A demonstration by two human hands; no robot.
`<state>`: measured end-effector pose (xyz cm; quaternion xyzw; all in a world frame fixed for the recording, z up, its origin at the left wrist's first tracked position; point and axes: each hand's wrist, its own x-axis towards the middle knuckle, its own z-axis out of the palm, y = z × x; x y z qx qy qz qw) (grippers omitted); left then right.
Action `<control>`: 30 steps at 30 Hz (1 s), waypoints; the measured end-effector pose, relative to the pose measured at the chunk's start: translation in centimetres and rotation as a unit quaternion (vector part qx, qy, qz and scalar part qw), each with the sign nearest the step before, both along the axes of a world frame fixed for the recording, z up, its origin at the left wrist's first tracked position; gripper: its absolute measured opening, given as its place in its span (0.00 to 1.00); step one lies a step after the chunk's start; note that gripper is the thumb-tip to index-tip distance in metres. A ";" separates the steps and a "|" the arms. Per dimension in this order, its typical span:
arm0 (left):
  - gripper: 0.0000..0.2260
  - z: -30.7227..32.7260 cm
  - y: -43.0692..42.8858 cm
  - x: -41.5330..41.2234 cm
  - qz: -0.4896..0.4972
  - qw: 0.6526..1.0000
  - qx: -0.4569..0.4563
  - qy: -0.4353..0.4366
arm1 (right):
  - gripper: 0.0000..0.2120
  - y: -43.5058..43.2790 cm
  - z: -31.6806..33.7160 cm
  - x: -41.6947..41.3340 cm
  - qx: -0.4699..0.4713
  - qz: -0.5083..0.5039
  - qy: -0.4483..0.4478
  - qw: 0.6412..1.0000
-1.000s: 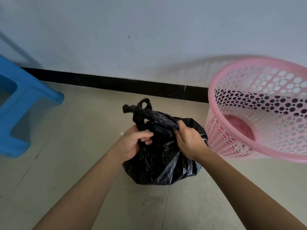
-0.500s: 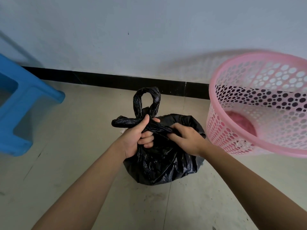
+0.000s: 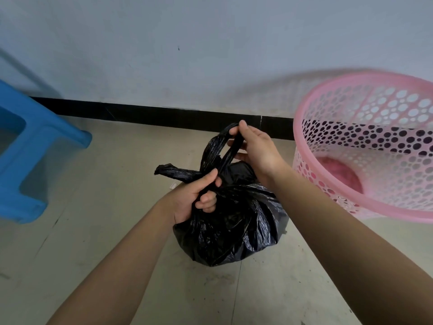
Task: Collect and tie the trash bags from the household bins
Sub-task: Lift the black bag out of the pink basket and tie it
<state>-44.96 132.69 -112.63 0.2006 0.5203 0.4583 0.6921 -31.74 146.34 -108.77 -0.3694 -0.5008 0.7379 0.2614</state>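
The black bag (image 3: 230, 221) is sitting on the floor (image 3: 112, 231) near the wall, its neck gathered into twisted strands. The left hand (image 3: 195, 198) is clamping the neck while the right hand (image 3: 255, 148) is pinching a raised loop above it. A pink bin (image 3: 365, 146) is standing just right of the bag, and a blue stool (image 3: 30, 151) is standing well apart at the floor's left edge.

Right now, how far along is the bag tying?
Done: the black trash bag is out of the pink basket and sits on the floor. In hand: the left hand clamps the neck while the right hand pulls a loop up. Left: cinching the knot tight.
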 end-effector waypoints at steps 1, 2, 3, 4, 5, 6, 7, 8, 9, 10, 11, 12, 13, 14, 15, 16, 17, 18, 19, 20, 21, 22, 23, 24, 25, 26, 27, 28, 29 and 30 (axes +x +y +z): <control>0.16 0.1 0.0 -0.2 0.012 1.000 0.000 -0.018 | 0.16 0.0 0.0 0.0 -0.002 -0.021 0.003 1.000; 0.17 0.1 -0.1 -0.3 0.021 0.999 -0.001 -0.031 | 0.16 0.0 -0.1 0.2 -0.007 -0.037 0.012 0.999; 0.19 0.2 -0.1 -0.4 0.027 0.999 -0.002 -0.038 | 0.16 -0.1 -0.1 0.3 -0.018 -0.047 0.024 0.998; 0.20 0.2 -0.2 -0.5 0.035 0.998 -0.001 -0.044 | 0.16 -0.3 0.0 0.5 -0.035 -0.054 0.041 0.997; 0.20 0.1 -0.2 -0.6 0.048 0.998 0.004 -0.051 | 0.16 -0.5 0.1 0.8 -0.048 -0.060 0.056 0.995; 0.21 0.0 -0.2 -0.6 0.065 0.996 0.010 -0.063 | 0.16 -0.8 0.3 1.0 -0.058 -0.061 0.069 0.994; 0.22 -0.1 -0.2 -0.8 0.082 0.993 0.015 -0.078 | 0.16 -1.0 0.4 1.4 -0.060 -0.059 0.075 0.994; 0.22 -0.1 -0.2 -0.9 0.093 0.991 0.020 -0.094 | 0.17 -1.2 0.6 1.8 -0.063 -0.055 0.080 0.993; 0.22 -0.3 -0.2 -1.2 0.101 0.989 0.024 -0.106 | 0.17 -1.4 0.5 2.2 -0.065 -0.052 0.086 0.993; 0.23 -0.3 -0.3 -1.4 0.105 0.988 0.024 -0.112 | 0.17 -1.6 0.4 2.7 -0.068 -0.050 0.091 0.992; 0.24 -0.2 -0.3 -1.5 0.111 0.987 0.016 -0.114 | 0.17 -1.9 0.1 3.2 -0.067 -0.048 0.089 0.993; 0.25 -0.2 -0.2 -1.6 0.124 0.986 0.004 -0.115 | 0.17 -2.2 -0.2 3.8 -0.062 -0.049 0.078 0.994; 0.25 -0.2 -0.1 -1.5 0.145 0.983 -0.005 -0.115 | 0.17 -2.6 -0.8 4.3 -0.051 -0.058 0.059 0.995; 0.23 -0.1 0.1 -1.4 0.168 0.979 -0.004 -0.112 | 0.17 -3.0 -1.3 4.8 -0.040 -0.070 0.035 0.996; 0.20 -0.1 0.2 -1.3 0.189 0.976 0.006 -0.107 | 0.17 -3.4 -1.9 5.3 -0.032 -0.079 0.016 0.996; 0.16 0.0 0.2 -1.1 0.202 0.973 0.018 -0.106 | 0.18 -3.7 -2.4 5.8 -0.035 -0.083 0.007 0.996; 0.14 0.0 0.2 -1.0 0.209 0.972 0.025 -0.108 | 0.19 -4.0 -2.7 6.2 -0.046 -0.082 0.007 0.996; 0.13 0.2 0.1 -0.9 0.214 0.970 0.028 -0.113 | 0.19 -4.3 -3.0 6.6 -0.060 -0.073 0.006 0.996; 0.13 0.5 0.1 -0.8 0.221 0.968 0.029 -0.120 | 0.18 -4.5 -3.2 6.9 -0.070 -0.052 -0.007 0.996; 0.13 0.8 0.1 -0.6 0.228 0.964 0.029 -0.131 | 0.17 -4.7 -3.3 7.1 -0.077 -0.019 -0.036 0.996; 0.14 1.1 0.2 -0.5 0.234 0.961 0.032 -0.145 | 0.15 -4.9 -3.6 7.3 -0.076 0.023 -0.080 0.994; 0.14 1.4 0.3 -0.3 0.238 0.957 0.039 -0.162 | 0.13 -5.1 -3.8 7.2 -0.069 0.067 -0.128 0.987; 0.14 1.8 0.5 -0.1 0.240 0.954 0.044 -0.176 | 0.12 -5.3 -4.1 7.2 -0.056 0.101 -0.171 0.978; 0.14 1.9 0.7 0.2 0.240 0.952 0.047 -0.187 | 0.11 -5.5 -4.3 7.1 -0.040 0.118 -0.209 0.970; 0.14 2.0 0.9 0.4 0.239 0.950 0.047 -0.197 | 0.11 -5.5 -4.4 6.9 -0.023 0.120 -0.239 0.963; 0.14 2.1 1.1 0.6 0.241 0.947 0.046 -0.208 | 0.11 -5.4 -4.4 6.8 -0.012 0.113 -0.259 0.959; 0.14 2.2 1.2 0.7 0.245 0.945 0.047 -0.213 | 0.11 -5.3 -4.2 6.6 -0.012 0.104 -0.269 0.957; 0.13 2.3 1.2 0.6 0.248 0.944 0.050 -0.211 | 0.11 -5.1 -4.2 6.6 -0.027 0.093 -0.270 0.958; 0.12 2.3 1.1 0.4 0.246 0.946 0.055 -0.201 | 0.10 -4.8 -4.2 6.6 -0.052 0.083 -0.262 0.960; 0.11 2.3 1.0 0.2 0.235 0.952 0.060 -0.188 | 0.09 -4.6 -4.1 6.8 -0.081 0.075 -0.250 0.962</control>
